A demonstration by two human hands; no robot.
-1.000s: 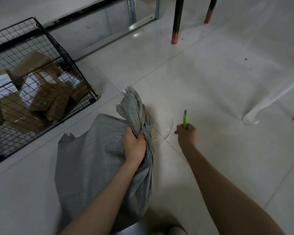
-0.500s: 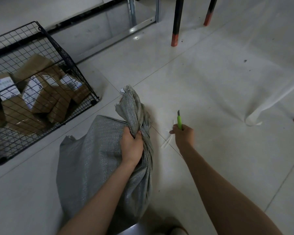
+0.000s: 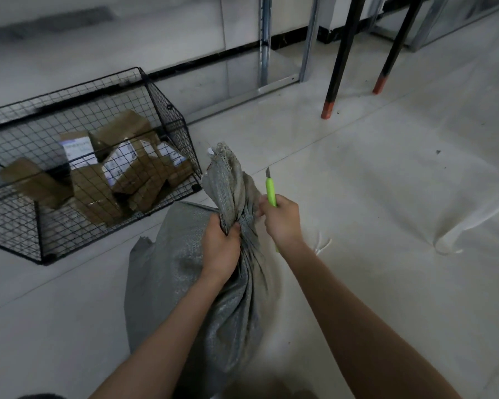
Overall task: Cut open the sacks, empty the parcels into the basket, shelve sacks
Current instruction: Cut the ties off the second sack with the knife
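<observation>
Head view, left hand (image 3: 221, 249) gripping the bunched neck of the sack (image 3: 196, 272) on the floor (image 3: 386, 226), right hand (image 3: 283, 218) clasping the knife (image 3: 270, 191) beside it, parcels (image 3: 121, 180) in the basket (image 3: 167, 110)

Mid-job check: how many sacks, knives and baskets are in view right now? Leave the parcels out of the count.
Grey woven sack: 1, neck gripped by the left hand
Green utility knife: 1, held in the right hand
Black wire basket: 1, with parcels inside
Total: 3
</observation>
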